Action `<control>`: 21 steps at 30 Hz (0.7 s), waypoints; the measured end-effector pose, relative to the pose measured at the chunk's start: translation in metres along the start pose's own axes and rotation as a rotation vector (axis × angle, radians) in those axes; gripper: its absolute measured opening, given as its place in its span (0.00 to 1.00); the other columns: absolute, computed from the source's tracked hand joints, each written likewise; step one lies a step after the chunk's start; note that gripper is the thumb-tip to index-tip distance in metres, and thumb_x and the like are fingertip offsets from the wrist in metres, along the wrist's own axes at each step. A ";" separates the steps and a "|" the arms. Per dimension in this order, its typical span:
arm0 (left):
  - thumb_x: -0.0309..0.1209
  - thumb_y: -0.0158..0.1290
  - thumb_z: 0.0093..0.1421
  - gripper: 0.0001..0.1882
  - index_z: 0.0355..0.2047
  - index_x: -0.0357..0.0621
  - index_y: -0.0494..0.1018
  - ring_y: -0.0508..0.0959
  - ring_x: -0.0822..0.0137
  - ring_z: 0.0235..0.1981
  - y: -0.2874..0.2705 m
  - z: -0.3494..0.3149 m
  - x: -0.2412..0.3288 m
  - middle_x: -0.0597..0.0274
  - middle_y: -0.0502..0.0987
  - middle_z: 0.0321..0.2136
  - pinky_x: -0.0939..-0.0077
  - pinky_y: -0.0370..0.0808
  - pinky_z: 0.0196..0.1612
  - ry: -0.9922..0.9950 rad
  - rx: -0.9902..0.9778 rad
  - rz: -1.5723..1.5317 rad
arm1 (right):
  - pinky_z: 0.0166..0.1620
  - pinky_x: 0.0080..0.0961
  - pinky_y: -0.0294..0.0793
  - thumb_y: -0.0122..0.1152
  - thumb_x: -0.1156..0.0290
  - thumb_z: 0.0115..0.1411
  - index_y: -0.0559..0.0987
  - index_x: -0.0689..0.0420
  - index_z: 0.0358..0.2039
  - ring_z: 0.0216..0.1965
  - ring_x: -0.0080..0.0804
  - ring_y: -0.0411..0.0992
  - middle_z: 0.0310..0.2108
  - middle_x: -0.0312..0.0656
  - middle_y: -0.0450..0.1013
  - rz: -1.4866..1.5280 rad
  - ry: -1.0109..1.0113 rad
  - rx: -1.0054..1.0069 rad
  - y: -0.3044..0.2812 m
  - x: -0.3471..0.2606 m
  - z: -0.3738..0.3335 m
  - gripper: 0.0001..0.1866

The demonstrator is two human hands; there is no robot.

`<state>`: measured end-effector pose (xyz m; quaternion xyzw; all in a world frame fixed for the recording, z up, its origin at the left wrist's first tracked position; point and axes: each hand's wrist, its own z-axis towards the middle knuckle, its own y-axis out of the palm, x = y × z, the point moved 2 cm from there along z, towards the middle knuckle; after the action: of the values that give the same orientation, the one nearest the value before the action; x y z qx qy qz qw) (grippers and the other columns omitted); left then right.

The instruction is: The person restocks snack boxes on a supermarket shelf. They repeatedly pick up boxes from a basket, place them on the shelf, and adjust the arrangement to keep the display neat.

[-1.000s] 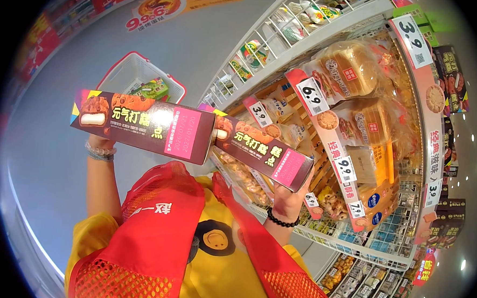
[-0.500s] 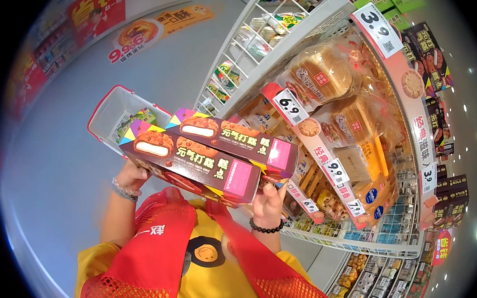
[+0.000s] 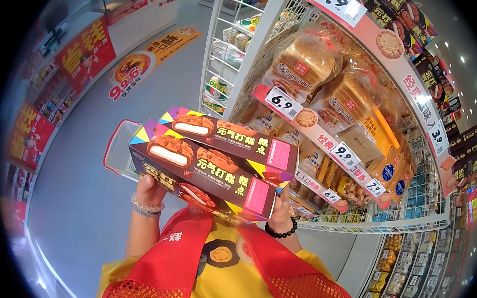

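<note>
Two dark brown snack cake boxes, a nearer one (image 3: 207,171) and a farther one (image 3: 239,139), are held side by side in front of my chest. Pictures of filled cookies and a pink panel mark their faces. My left hand (image 3: 151,192) grips the left end of the nearer box, its thumb up against the side. At the right end, my right hand (image 3: 282,216) is closed on the boxes; most of its fingers are hidden beneath them. Partly covered behind the boxes is a white shopping basket (image 3: 121,149) with a red rim.
On my right stands a white wire shelf (image 3: 347,229) with bagged bread loaves (image 3: 305,61), other pastries and price tags (image 3: 282,103). More dark snack boxes (image 3: 399,17) stand on its upper level. Red-postered counters (image 3: 87,52) line the left side, and a floor sticker (image 3: 132,73) lies ahead.
My view has shifted, and the boxes now tilt to show more of the nearer one's front side. The basket is more covered by them. Both hands keep their hold.
</note>
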<state>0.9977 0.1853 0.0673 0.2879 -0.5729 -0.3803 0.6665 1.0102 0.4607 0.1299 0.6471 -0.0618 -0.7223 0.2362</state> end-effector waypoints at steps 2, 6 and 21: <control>0.41 0.61 0.46 0.35 0.52 0.39 0.63 0.69 0.59 0.50 0.005 0.004 0.005 0.56 0.69 0.49 0.62 0.66 0.53 0.030 -0.039 -0.011 | 0.56 0.30 0.56 0.57 0.44 0.50 0.39 0.61 0.61 0.58 0.32 0.54 0.59 0.45 0.51 -0.129 -0.033 0.023 -0.002 0.005 -0.008 0.53; 0.40 0.62 0.45 0.37 0.52 0.38 0.62 0.69 0.58 0.50 -0.004 0.000 0.002 0.55 0.68 0.50 0.60 0.66 0.53 0.028 -0.075 -0.037 | 0.48 0.28 0.67 0.55 0.43 0.51 0.49 0.58 0.58 0.48 0.29 0.64 0.51 0.42 0.61 -0.266 -0.111 0.067 -0.027 0.016 -0.024 0.45; 0.41 0.62 0.44 0.39 0.54 0.42 0.60 0.66 0.58 0.53 -0.010 -0.015 0.003 0.57 0.65 0.52 0.59 0.63 0.56 0.039 -0.080 -0.021 | 0.60 0.34 0.46 0.69 0.42 0.35 0.31 0.61 0.61 0.61 0.38 0.48 0.60 0.48 0.45 -0.287 -0.093 -0.128 0.005 -0.013 -0.014 0.69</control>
<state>1.0108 0.1767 0.0575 0.2745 -0.5412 -0.4042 0.6843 1.0262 0.4650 0.1416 0.5986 0.0665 -0.7804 0.1682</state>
